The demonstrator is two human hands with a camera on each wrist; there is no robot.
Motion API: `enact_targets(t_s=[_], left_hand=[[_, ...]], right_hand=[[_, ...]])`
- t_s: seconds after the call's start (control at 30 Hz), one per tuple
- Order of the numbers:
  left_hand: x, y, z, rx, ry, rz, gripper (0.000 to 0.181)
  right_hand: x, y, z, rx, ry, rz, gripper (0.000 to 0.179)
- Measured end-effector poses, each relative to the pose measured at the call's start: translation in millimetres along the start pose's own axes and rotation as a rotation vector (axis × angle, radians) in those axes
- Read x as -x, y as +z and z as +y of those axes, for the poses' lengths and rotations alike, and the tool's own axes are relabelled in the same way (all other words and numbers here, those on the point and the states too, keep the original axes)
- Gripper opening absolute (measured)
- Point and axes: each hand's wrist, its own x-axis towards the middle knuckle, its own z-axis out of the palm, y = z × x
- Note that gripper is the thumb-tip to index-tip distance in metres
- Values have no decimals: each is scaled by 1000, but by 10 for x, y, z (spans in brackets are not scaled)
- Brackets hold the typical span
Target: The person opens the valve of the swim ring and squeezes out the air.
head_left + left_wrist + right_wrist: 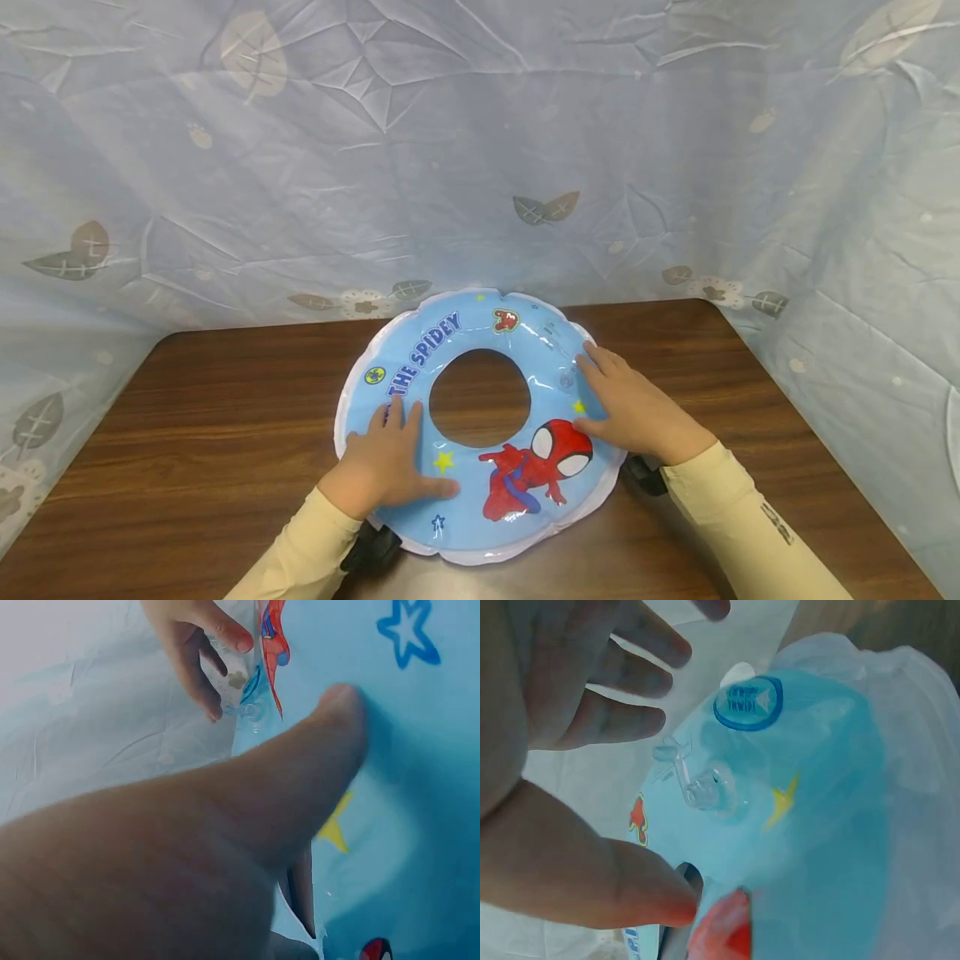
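A blue inflatable swim ring with a clear rim lies on the table, printed with a red cartoon figure, stars and lettering. My left hand rests over its left side, fingers spread and thumb out. At the ring's right side is my right hand, fingers spread and loosely extended. From the right wrist view, the right fingers and thumb stand around a clear air valve with its stopper sticking up on a strap. Whether the right fingertips touch the ring cannot be told.
The ring lies on a brown wood-grain table, whose surface shows through the ring's hole. A pale blue-grey curtain with leaf prints hangs behind the table and along both sides. Dark wrist devices sit below the hands.
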Motion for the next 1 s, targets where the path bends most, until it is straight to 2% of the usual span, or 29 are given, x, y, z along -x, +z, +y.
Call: enact_targets(t_s=[0.1, 0.6, 0.7, 0.8, 1.0], left_hand=[[5, 0, 4, -5, 0, -12, 125], [-54, -5, -46, -20, 25, -50, 126], [-74, -17, -89, -21, 41, -71, 126], [-102, -34, -155, -13, 60, -96, 126], [-197, -106, -346, 31, 113, -136, 126]], right_hand=[[-7, 15, 5, -15, -7, -30, 92], [-15, 36, 11, -128, 118, -218, 103], [-9, 35, -5, -149, 155, -291, 105], [0, 32, -19, -151, 153, -343, 103], [12, -74, -64, -101, 128, -380, 91]])
